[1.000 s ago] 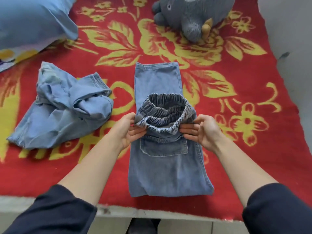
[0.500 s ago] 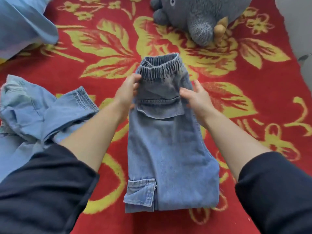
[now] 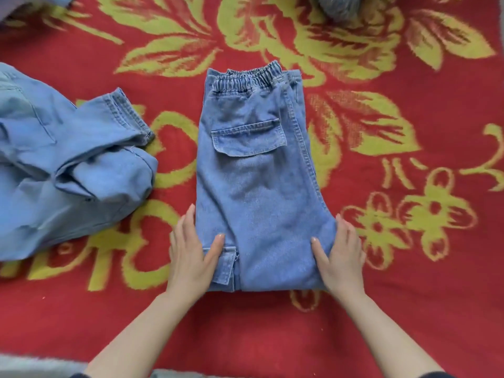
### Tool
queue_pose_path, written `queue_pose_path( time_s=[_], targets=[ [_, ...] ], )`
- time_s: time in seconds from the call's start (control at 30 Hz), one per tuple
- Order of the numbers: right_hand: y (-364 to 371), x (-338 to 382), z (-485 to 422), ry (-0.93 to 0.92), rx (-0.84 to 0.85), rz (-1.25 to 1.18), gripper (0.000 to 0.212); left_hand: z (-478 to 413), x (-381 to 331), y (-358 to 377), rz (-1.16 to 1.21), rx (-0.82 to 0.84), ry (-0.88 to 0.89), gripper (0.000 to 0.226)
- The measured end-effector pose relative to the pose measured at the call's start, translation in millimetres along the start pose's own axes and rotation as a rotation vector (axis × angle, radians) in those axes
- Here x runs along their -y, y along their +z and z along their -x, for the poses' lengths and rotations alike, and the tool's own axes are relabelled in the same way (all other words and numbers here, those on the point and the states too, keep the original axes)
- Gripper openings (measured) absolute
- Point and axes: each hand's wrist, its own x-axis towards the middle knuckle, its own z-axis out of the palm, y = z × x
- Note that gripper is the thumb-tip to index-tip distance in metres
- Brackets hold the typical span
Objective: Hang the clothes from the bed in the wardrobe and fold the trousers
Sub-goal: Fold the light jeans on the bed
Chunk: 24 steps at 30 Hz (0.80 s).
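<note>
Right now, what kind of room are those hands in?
Most likely a bedroom. A red blanket with yellow flowers covers a bed-like surface. Folded denim trousers and a crumpled denim garment lie on it, and what looks like a grey plush toy peeks in at the top edge.

Surface of the bed (image 3: 409, 309), red with yellow flowers. Lying on it: folded denim trousers (image 3: 259, 192), centre; crumpled denim garment (image 3: 60, 173), left; grey plush toy (image 3: 341, 6), cut off by the top edge.
</note>
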Motion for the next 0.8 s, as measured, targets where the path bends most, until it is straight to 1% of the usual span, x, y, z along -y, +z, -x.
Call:
queue_pose_path(
  time_s=[0.07,0.17,0.23,0.3,0.37,0.43,0.47,0.5,0.53,0.57,0.6,0.63,0.67,0.7,0.73,0.77,0.8],
  targets=[
    [-0.1,-6.7,10.8,0.175,-0.050,-0.054,0.061,33.9,2.7,3.1,0.100,-0.056,-0.067,0.061],
    [3.7,-4.9,24.8,0.274,-0.025,-0.090,0.044,78.8,-5.9,18.5,0.332,-0.114,-0.357,0.036],
    [5.7,4.0,32.7,0.373,0.013,-0.187,0.042,93.9,-13.2,29.4,0.368,-0.155,-0.463,0.027],
    [5.2,8.8,38.5,0.479,0.061,-0.274,0.042,94.2,-14.9,29.4,0.375,-0.195,-0.505,0.026],
    [0.2,6.0,42.4,0.506,0.104,-0.321,0.039,88.0,-10.3,20.9,0.418,-0.217,-0.467,0.025],
    [-8.4,1.4,44.3,0.461,0.064,-0.368,0.039,84.7,-3.4,11.8,0.507,-0.243,-0.404,0.019],
    [-11.0,-0.2,45.3,0.443,0.044,-0.382,0.040,85.3,-0.3,10.3,0.554,-0.257,-0.423,0.019],
    [-11.6,-1.9,48.2,0.445,0.052,-0.379,0.039,87.3,5.3,12.2,0.609,-0.257,-0.492,0.021],
    [-10.9,-3.7,53.2,0.463,0.086,-0.355,0.038,91.2,8.9,14.4,0.683,-0.239,-0.603,0.023],
    [-8.7,-5.8,58.2,0.479,0.126,-0.311,0.037,94.3,10.9,16.4,0.742,-0.204,-0.706,0.024],
    [-6.7,-7.8,62.6,0.464,0.157,-0.230,0.037,96.6,11.0,15.3,0.765,-0.169,-0.758,0.023],
    [-6.4,-9.4,65.4,0.413,0.160,-0.124,0.034,96.9,13.2,13.8,0.723,-0.160,-0.740,0.020],
    [-8.1,-11.0,67.7,0.336,0.122,-0.029,0.032,97.2,15.2,9.9,0.613,-0.190,-0.674,0.013],
    [-11.0,-12.4,69.4,0.245,0.059,0.032,0.034,96.3,16.6,4.4,0.465,-0.221,-0.585,0.009],
    [-13.8,-13.8,70.9,0.136,-0.005,0.068,0.044,95.2,16.6,-1.8,0.294,-0.262,-0.482,0.027],
    [-15.2,-13.8,72.7,0.000,-0.044,0.084,0.055,95.4,15.7,-6.5,0.144,-0.292,-0.335,0.046],
    [-14.5,-12.3,74.7,-0.158,-0.047,0.095,0.064,96.8,11.5,-9.2,0.007,-0.284,-0.143,0.060]
  ],
)
